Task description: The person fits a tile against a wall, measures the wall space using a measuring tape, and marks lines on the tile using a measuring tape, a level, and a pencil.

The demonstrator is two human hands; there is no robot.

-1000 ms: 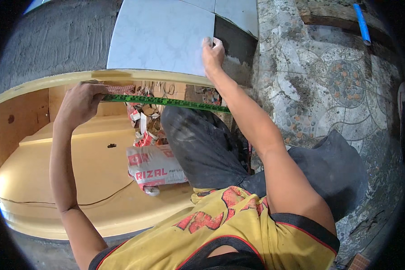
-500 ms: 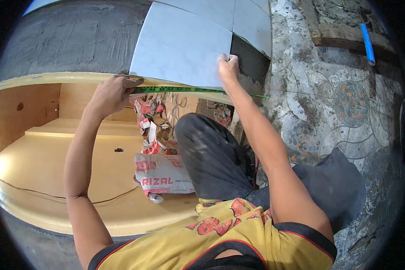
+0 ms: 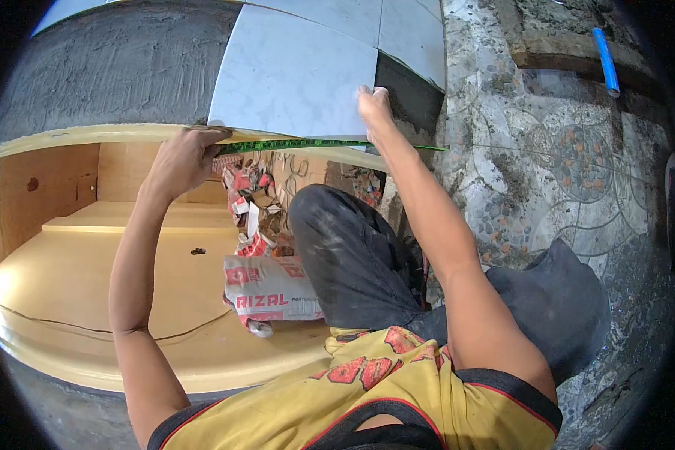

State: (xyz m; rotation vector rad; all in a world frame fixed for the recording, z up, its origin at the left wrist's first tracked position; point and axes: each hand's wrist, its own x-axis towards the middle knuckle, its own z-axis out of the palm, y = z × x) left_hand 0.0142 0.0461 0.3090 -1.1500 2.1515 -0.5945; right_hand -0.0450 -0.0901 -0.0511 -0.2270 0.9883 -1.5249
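Left hand [image 3: 184, 157] curled closed on the left end of a green ruler [image 3: 307, 144], pressing it at the front edge of the grey mortar surface [image 3: 112, 71]. Right hand [image 3: 373, 105] fingers bent, fingertips pressing down on the lower right corner of a pale grey tile [image 3: 296, 75], just above the ruler; not gripping anything. Ruler runs along the tile's lower edge, sticking out past it to the right. Dark unfilled gap [image 3: 409, 94] right of tile. Cement bag [image 3: 270, 289] lies on wooden shelf [image 3: 67, 277] below. Patterned floor [image 3: 562, 165] at right.
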